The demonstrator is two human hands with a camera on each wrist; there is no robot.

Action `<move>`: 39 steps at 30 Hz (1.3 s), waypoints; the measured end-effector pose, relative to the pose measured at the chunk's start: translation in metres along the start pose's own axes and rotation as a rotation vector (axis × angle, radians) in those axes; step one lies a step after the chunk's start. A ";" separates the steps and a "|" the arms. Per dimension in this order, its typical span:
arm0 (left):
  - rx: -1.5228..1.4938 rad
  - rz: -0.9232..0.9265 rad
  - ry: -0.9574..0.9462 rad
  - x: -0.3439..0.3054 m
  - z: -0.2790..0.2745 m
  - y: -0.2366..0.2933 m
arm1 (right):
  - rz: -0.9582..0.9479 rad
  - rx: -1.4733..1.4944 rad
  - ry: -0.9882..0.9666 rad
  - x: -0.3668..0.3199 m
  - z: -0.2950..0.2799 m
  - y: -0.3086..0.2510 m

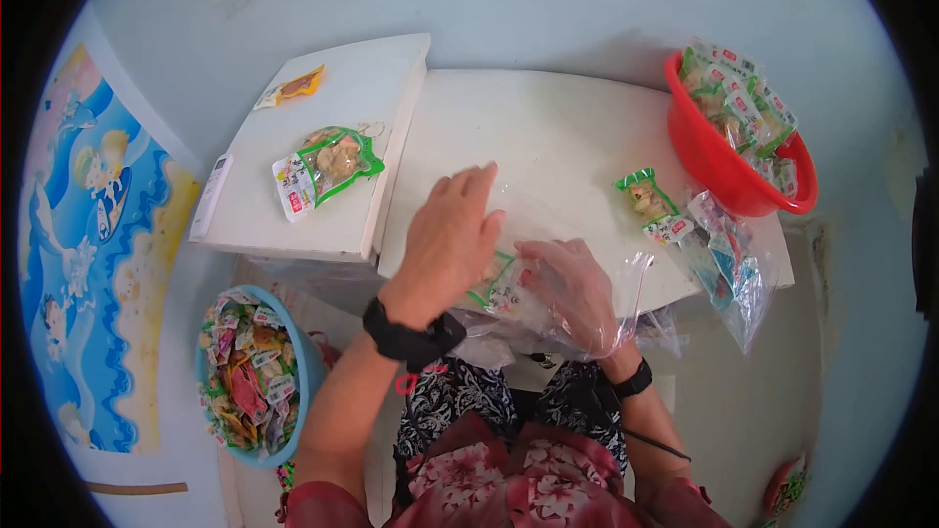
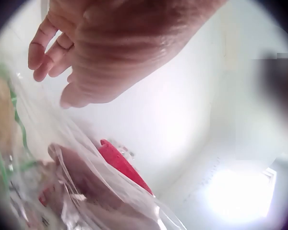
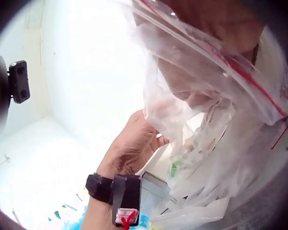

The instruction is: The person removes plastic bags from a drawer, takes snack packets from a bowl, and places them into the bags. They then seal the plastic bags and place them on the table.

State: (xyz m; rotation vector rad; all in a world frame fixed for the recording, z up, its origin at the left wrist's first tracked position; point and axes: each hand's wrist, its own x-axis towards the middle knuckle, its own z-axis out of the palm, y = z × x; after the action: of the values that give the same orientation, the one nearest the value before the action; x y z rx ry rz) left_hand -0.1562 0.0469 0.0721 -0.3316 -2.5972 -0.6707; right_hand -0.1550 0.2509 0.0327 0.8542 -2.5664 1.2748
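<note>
My right hand (image 1: 575,293) is inside a clear plastic zip bag (image 3: 201,62), whose red seal line runs across the wrist in the right wrist view. Close by its fingertips, in the same bag, is a green-edged snack packet (image 1: 501,291) with a white label. I cannot tell whether the fingers grip that packet. My left hand (image 1: 445,235) hovers just left of the bag with its fingers extended and nothing in them; the left wrist view shows its palm and loosely bent fingers (image 2: 50,52).
A red basin (image 1: 724,161) of packets stands back right, with one packet (image 1: 648,205) and a clear bag (image 1: 729,274) before it. On the raised left surface lie a larger green packet (image 1: 333,166) and a yellow packet (image 1: 293,86). A full blue bucket (image 1: 311,372) stands lower left.
</note>
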 end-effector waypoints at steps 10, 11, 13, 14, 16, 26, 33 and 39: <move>-0.164 -0.152 -0.349 0.018 0.002 -0.045 | -0.185 0.076 -0.010 0.014 0.004 0.018; -0.164 -0.136 -0.329 0.017 0.009 -0.050 | -0.201 0.070 0.009 0.014 0.006 0.018; -0.133 -0.113 -0.323 0.021 0.018 -0.057 | -0.245 0.066 0.018 0.013 0.006 0.019; -0.117 -0.101 -0.318 0.024 0.021 -0.058 | -0.276 0.069 0.008 0.014 0.004 0.019; -0.341 -0.296 -0.304 0.029 0.018 -0.047 | -0.322 0.093 0.003 0.017 0.005 0.020; -0.547 -0.425 -0.106 0.022 0.030 -0.042 | -0.431 0.132 0.001 0.014 0.010 0.038; -0.581 -0.461 -0.123 0.017 0.028 -0.042 | -0.079 0.171 0.029 -0.053 -0.053 0.026; -0.509 -0.405 -0.081 0.011 0.021 -0.031 | 0.520 0.291 0.457 -0.061 -0.094 0.042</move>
State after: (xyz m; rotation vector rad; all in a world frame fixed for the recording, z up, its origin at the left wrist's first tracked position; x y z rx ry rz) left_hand -0.1834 0.0319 0.0484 0.0278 -2.5557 -1.4927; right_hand -0.1388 0.3692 0.0405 -0.1072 -2.3221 1.7599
